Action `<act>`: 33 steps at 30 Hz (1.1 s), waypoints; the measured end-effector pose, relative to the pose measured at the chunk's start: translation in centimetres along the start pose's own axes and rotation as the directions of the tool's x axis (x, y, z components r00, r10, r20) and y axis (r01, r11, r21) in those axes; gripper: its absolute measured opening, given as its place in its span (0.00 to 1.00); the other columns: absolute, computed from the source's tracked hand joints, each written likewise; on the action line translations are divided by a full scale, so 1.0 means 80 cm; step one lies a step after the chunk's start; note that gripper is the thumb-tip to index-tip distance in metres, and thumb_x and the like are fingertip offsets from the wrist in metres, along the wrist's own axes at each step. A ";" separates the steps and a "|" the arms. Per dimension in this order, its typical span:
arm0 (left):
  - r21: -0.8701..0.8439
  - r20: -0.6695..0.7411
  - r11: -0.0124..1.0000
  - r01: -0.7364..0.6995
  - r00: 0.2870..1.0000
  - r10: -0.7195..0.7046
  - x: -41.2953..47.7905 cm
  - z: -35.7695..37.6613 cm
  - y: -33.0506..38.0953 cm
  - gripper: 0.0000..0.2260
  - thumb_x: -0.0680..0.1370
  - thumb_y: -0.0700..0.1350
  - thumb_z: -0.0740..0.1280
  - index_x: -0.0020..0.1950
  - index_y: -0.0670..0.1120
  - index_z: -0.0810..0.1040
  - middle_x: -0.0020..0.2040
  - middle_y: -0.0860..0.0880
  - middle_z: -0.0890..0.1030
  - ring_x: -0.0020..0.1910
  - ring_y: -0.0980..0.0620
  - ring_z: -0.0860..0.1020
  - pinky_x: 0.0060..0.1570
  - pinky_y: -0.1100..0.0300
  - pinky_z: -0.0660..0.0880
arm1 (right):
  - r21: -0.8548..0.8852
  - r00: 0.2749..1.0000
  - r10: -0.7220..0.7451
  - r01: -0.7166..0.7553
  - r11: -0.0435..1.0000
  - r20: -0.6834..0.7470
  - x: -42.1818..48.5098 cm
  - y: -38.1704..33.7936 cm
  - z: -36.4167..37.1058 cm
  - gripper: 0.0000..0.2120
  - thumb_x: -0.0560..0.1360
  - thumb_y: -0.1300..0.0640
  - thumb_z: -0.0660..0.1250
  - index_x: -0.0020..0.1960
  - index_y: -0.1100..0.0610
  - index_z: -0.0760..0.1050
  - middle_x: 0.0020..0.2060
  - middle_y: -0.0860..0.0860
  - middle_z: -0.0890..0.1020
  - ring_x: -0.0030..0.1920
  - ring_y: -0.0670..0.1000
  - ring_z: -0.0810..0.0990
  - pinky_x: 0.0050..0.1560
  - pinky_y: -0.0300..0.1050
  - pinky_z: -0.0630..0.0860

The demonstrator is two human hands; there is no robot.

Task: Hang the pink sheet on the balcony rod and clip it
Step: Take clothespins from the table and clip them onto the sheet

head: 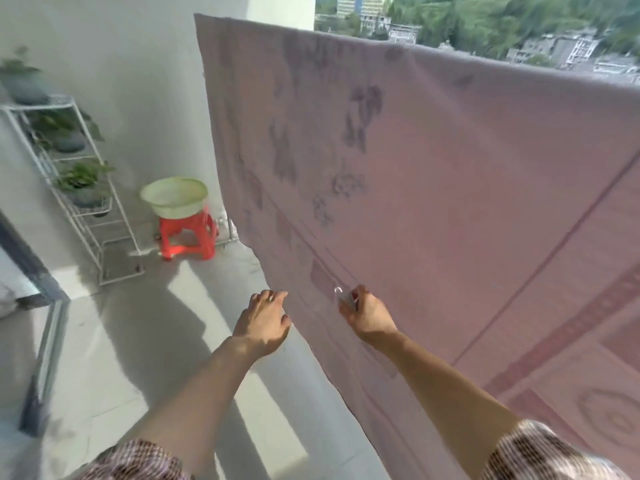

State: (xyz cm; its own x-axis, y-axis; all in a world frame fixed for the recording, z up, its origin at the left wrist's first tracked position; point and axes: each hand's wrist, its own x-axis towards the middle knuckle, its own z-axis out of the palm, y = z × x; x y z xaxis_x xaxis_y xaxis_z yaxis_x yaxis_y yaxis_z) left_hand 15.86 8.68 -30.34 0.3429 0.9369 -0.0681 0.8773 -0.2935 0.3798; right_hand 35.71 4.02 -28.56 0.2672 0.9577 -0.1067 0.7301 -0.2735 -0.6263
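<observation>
Right hand [367, 315] pinching pale clip [340, 294] against pink sheet [450, 185]; left hand [265, 318] at sheet's left edge, fingers loosely curved, grip unclear; sheet draped over hidden rod; soft, light, probably slides; grasp near hem.

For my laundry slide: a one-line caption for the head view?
Pink sheet hangs draped; right hand holds a clip, left hand open by its edge.

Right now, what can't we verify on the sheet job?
Rod: head view, covered by the draped pink sheet.
Item in right hand: head view, small, blurred, mostly inside the grip; clip unconfirmed.
Left hand: head view, blur hides whether it touches the sheet.
Sheet's right end: head view, cut by frame edge.
</observation>
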 end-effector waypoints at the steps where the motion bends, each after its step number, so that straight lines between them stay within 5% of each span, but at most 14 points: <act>1: -0.021 -0.010 1.000 0.018 1.000 -0.018 0.021 -0.011 -0.014 0.21 0.79 0.46 0.57 0.72 0.47 0.63 0.69 0.46 0.67 0.68 0.45 0.63 0.65 0.52 0.66 | 0.002 1.000 -0.024 0.024 1.000 0.016 0.028 -0.018 0.004 0.14 0.78 0.48 0.61 0.50 0.60 0.68 0.42 0.56 0.77 0.39 0.56 0.73 0.37 0.44 0.65; 9: -0.083 -0.122 0.989 0.123 0.984 -0.132 0.225 -0.111 -0.161 0.20 0.79 0.46 0.58 0.72 0.48 0.63 0.70 0.46 0.66 0.70 0.45 0.62 0.65 0.52 0.66 | -0.040 0.983 -0.174 0.177 0.983 0.065 0.271 -0.183 0.079 0.17 0.77 0.45 0.61 0.53 0.59 0.71 0.42 0.55 0.79 0.40 0.56 0.76 0.38 0.43 0.67; 16: -0.017 -0.200 0.998 0.066 0.977 -0.068 0.428 -0.231 -0.340 0.16 0.78 0.45 0.59 0.66 0.48 0.69 0.65 0.46 0.70 0.66 0.45 0.64 0.59 0.53 0.67 | -0.029 0.947 -0.315 0.317 0.948 0.058 0.484 -0.362 0.168 0.20 0.78 0.42 0.58 0.50 0.60 0.71 0.38 0.52 0.76 0.39 0.55 0.75 0.39 0.47 0.69; 20: -0.034 -0.238 0.996 0.083 0.967 -0.088 0.534 -0.313 -0.442 0.21 0.77 0.45 0.60 0.70 0.47 0.66 0.68 0.44 0.68 0.68 0.43 0.63 0.65 0.50 0.65 | -0.039 0.933 -0.358 0.360 0.932 0.048 0.592 -0.460 0.205 0.20 0.78 0.40 0.55 0.49 0.58 0.70 0.35 0.50 0.76 0.36 0.54 0.75 0.35 0.45 0.68; 26: -0.109 -0.236 0.989 0.099 0.964 -0.123 0.664 -0.387 -0.540 0.22 0.78 0.45 0.61 0.72 0.47 0.65 0.71 0.45 0.66 0.70 0.44 0.61 0.68 0.49 0.64 | -0.077 0.907 -0.411 0.417 0.905 0.090 0.740 -0.564 0.238 0.12 0.77 0.47 0.63 0.41 0.54 0.72 0.26 0.46 0.69 0.28 0.46 0.67 0.27 0.40 0.58; 33: -0.132 -0.261 0.991 -0.033 0.965 -0.002 0.833 -0.421 -0.607 0.25 0.77 0.47 0.64 0.73 0.50 0.64 0.72 0.50 0.67 0.71 0.47 0.63 0.68 0.56 0.61 | -0.069 0.910 -0.400 0.408 0.910 0.109 0.928 -0.641 0.265 0.21 0.69 0.43 0.71 0.37 0.63 0.76 0.28 0.52 0.71 0.29 0.49 0.67 0.30 0.44 0.59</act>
State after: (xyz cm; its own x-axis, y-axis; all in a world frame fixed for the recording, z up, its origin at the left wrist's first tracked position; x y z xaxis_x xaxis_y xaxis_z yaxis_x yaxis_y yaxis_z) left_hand -15.23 91.75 -22.26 0.2417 0.9546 0.1739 0.8134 -0.2970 0.5001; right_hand 4.80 91.07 -20.72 -0.1174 0.9907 0.0694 0.8171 0.1360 -0.5602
